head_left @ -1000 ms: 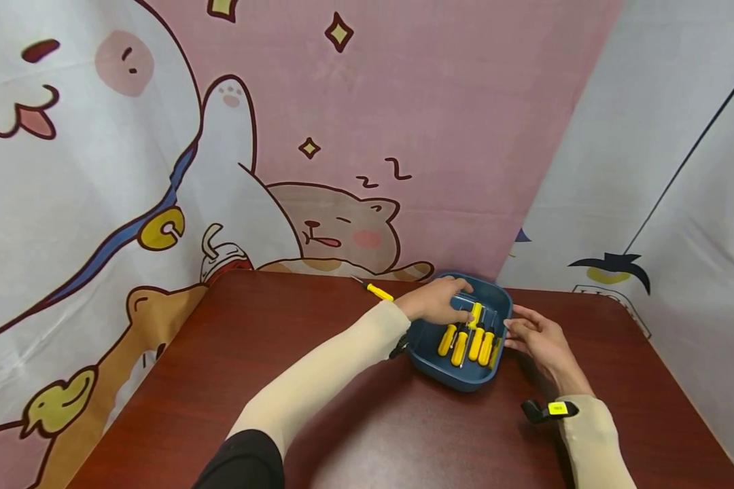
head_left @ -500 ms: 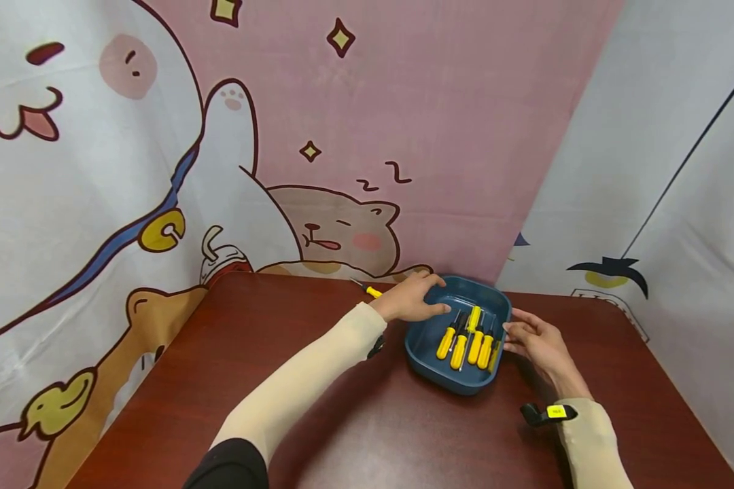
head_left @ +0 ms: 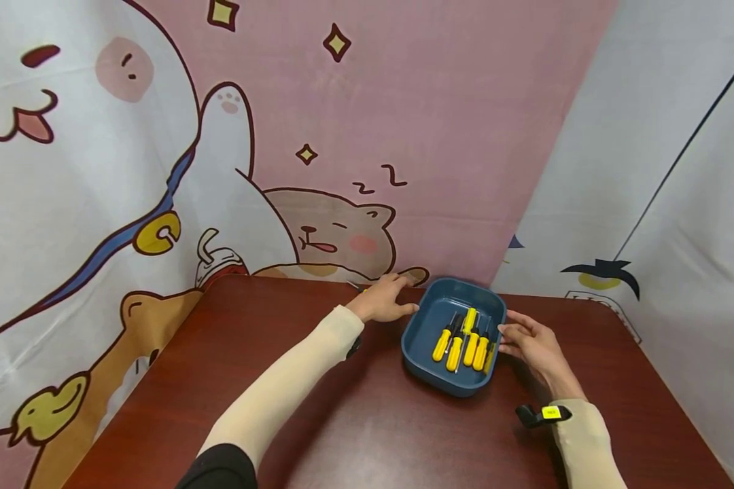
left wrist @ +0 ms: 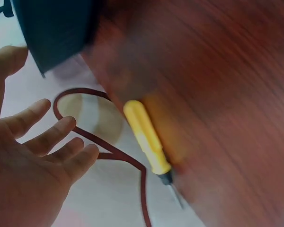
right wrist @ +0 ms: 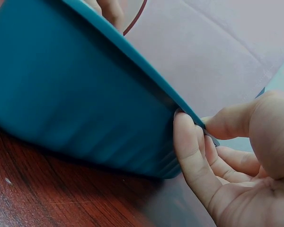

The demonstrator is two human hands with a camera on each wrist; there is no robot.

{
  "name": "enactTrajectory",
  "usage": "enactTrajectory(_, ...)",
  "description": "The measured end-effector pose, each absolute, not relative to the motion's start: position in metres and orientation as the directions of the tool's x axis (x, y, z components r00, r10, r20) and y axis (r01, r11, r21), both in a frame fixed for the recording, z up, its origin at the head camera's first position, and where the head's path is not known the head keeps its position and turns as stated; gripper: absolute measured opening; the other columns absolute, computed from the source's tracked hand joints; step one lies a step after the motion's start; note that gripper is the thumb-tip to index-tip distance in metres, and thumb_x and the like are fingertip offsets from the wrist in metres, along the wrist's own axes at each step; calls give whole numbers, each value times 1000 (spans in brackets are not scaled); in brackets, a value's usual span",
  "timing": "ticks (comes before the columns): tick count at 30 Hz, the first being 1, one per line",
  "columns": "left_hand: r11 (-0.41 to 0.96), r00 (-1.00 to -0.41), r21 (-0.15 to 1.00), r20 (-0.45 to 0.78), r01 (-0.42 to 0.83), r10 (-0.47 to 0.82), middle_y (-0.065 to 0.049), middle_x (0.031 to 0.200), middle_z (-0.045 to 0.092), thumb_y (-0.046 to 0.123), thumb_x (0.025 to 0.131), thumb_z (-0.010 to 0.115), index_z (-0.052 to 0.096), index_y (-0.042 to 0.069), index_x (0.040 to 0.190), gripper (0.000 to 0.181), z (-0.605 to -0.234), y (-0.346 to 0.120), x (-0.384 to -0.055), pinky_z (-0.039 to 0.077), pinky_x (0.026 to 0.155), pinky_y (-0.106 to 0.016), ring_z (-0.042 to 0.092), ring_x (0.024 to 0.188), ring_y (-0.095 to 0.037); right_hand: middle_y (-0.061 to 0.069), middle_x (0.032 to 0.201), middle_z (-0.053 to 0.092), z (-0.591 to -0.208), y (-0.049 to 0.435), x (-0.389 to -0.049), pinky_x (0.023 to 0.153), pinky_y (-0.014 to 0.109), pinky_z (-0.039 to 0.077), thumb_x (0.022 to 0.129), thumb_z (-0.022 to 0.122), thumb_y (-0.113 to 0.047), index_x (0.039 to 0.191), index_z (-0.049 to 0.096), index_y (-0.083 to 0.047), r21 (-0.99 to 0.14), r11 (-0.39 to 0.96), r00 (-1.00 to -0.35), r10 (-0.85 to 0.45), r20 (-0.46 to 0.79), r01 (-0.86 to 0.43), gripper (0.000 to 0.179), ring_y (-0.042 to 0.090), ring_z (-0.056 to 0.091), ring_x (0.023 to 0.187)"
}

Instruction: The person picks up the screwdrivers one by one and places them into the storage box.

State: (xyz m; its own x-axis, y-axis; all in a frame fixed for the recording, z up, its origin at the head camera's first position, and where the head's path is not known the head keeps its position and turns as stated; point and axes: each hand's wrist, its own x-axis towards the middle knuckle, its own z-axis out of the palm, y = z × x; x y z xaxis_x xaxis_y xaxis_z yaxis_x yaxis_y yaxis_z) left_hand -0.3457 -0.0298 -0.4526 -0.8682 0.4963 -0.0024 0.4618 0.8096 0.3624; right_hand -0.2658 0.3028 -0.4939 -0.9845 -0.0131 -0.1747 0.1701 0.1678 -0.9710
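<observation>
A dark blue plastic tub (head_left: 440,384) stands near the back of the table, with several yellow-handled screwdrivers (head_left: 455,353) lying in it. My right hand (head_left: 537,348) pinches its right rim, thumb on one side and fingers on the other, as the right wrist view shows. Just left of the tub, my left hand (head_left: 380,299) has its fingers spread and nothing in them. Another yellow screwdriver (left wrist: 144,136) lies on the table by the back edge, beside that hand's fingertips. In the head view the left hand covers most of this screwdriver, leaving its shaft end visible.
The reddish-brown wooden table (head_left: 367,435) ends at the back against a cartoon-printed cloth (head_left: 452,170). More of the cloth hangs along the left and right sides. A dark strap with a small device (head_left: 544,414) sits on the right wrist.
My left hand has drawn out of the tub and moved left, over the loose screwdriver. The right hand keeps its hold on the rim. The screwdrivers in the tub are now in full view.
</observation>
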Motion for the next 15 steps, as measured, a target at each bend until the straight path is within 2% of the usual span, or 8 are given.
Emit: enactTrajectory(15,845,-892,337,-34,414,451,-13,158,43,42,96,68,47,11,152,68,-467,-71,-357,39,120,-46,39,147,-29,0,114,66,-495,304,-265,82,25,61,103,62,-27,162,25,-6,-967,184,-983,-5,-181,177,72,6,65,90)
